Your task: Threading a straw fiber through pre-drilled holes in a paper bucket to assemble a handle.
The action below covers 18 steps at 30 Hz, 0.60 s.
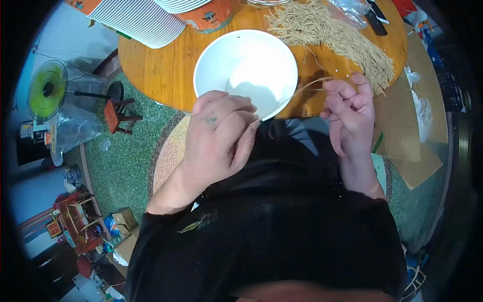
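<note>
A thin tan string (308, 85) runs between my two hands, across the near right rim of a large white tub (211, 65). My left hand (216, 133) is closed in a pinch at the tub's near rim, where the string's end seems to sit between thumb and fingers. At the right, my right hand (352, 110) pinches the string's other end between thumb and index finger, its other fingers bent and raised. The tub stands at the table's near edge, and its inside shows white. Beyond my right hand lies a big bundle of tan strings (337, 40).
On the round wooden table (151, 70), a stack of white-rimmed paper tubs (136, 22) leans at the far left, beside an orange printed tub (209, 17). A black-handled tool (376, 24) and clear plastic lie far right. Flattened cardboard (402, 126) is on the right; a green fan (48, 90) stands left.
</note>
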{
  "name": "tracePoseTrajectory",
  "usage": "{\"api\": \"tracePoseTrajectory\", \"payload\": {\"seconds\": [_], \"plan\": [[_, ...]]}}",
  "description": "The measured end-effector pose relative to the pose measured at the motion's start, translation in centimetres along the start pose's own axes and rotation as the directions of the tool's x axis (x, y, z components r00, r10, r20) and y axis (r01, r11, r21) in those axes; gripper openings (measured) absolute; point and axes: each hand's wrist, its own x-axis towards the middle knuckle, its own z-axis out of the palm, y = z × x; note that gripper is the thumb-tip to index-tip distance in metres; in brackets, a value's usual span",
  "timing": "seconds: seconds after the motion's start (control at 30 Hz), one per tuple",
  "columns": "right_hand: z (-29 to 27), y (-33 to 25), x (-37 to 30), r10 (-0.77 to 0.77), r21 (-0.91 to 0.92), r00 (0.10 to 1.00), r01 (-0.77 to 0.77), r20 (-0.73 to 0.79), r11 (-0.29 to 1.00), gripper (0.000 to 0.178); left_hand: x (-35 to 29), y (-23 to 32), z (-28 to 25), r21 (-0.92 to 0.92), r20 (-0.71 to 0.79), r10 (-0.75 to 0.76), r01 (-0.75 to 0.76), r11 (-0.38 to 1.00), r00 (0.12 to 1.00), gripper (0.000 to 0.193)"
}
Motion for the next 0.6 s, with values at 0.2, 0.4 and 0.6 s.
{"api": "tracePoseTrajectory", "payload": {"seconds": [0.2, 0.4, 0.6], "plan": [[-1.6, 3.4, 0.1, 0.05, -0.604, 0.994, 0.021, 0.1, 0.797, 0.075, -0.8, -0.8, -0.5, -0.019, -0.021, -0.03, 0.03, 0.999, 0.999, 0.012], [1.5, 4.1, -2.3, 0.406, -0.773, 0.877, -0.067, 0.255, 0.63, 0.031, -1.1, -1.3, -0.7, -0.005, -0.024, -0.061, 0.061, 0.998, 0.998, 0.014], [2.0, 4.6, -2.4, 0.44, -0.715, 0.644, 0.248, 0.626, 0.654, 0.009, -0.8, -1.4, -0.9, -0.062, -0.008, -0.087, 0.086, 0.994, 0.996, 0.013]]}}
